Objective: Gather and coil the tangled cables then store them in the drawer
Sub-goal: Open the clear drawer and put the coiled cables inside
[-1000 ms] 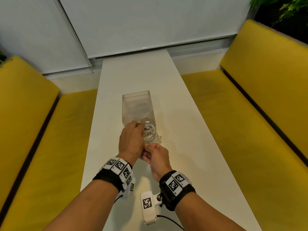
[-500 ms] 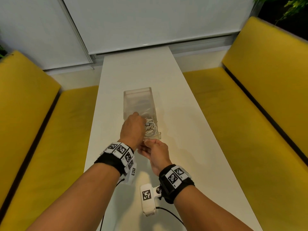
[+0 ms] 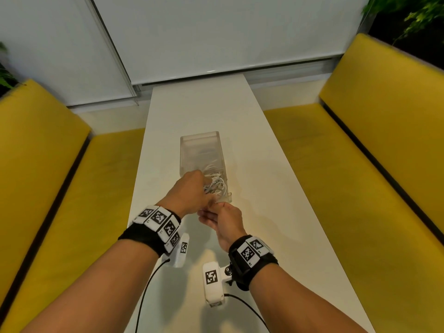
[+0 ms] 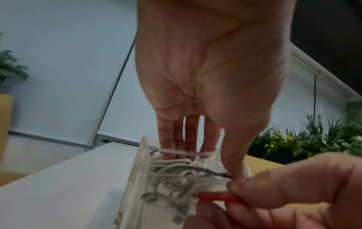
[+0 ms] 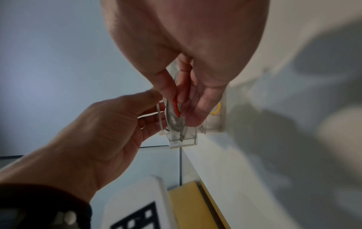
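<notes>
A clear plastic drawer (image 3: 229,201) stands pulled out of its clear case (image 3: 199,143) toward me on the white table (image 3: 276,188). A tangle of white cables (image 3: 219,186) lies in it. My left hand (image 3: 200,182) reaches down into the drawer, and its straight fingers (image 4: 188,139) press on the cables (image 4: 176,172), with one strand looped across them. My right hand (image 3: 217,212) is at the drawer's front end and pinches a small red band (image 4: 215,197) between thumb and fingers. The right wrist view shows the same red band (image 5: 175,106) against the drawer front (image 5: 184,139).
A yellow band (image 5: 216,110) shows through the drawer's clear wall. Yellow benches (image 3: 360,176) flank the narrow table on both sides. White blinds (image 3: 216,32) close off the far end. Wrist camera cords (image 3: 146,292) trail over the near table.
My left hand has pushed a little further into the drawer over the cables. The right hand stays at the drawer front with its pinch unchanged.
</notes>
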Motion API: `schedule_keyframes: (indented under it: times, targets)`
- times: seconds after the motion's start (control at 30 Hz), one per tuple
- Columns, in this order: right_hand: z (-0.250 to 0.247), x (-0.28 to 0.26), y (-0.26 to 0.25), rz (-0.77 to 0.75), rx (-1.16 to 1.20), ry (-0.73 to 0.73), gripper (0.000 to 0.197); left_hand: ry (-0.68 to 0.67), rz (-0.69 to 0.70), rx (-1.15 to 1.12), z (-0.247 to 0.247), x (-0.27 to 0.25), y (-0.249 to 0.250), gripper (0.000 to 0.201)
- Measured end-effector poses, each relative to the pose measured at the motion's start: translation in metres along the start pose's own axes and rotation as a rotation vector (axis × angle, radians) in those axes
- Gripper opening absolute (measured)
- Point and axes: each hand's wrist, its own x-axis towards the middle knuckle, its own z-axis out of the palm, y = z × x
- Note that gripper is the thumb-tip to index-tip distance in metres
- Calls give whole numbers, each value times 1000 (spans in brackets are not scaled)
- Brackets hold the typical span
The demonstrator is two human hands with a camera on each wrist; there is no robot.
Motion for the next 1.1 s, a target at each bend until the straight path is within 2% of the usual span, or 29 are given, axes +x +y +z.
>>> schedule_keyframes:
  times: [0.1,0.27,0.43,0.67,0.87,0.93,1.03,1.1]
  targets:
    - [-1,1,1,-4,-19,16,13,53,26,79,3,1,-4,17]
    - [-5,6,2,-22,-42,12,16,110,160,274,18,-6,-5,20]
    - [-4,10,5,-29,-78,13,7,80,73,234,21,-6,-2,16]
    - [3,21,-2,-43,-81,19,4,137,-80,105,24,11,-1,21]
    - [7,24,-5,-36,-106,29,8,58,22,39,14,3,-3,25]
    - [9,23,-6,-34,-113,29,13,147,-35,-48,10,1,-8,28]
    - [9,21,-8,-29,-128,32,11,305,-103,-142,4,-3,-12,13]
    - [8,21,-8,-29,-130,35,10,353,-106,-176,5,-8,-12,14]
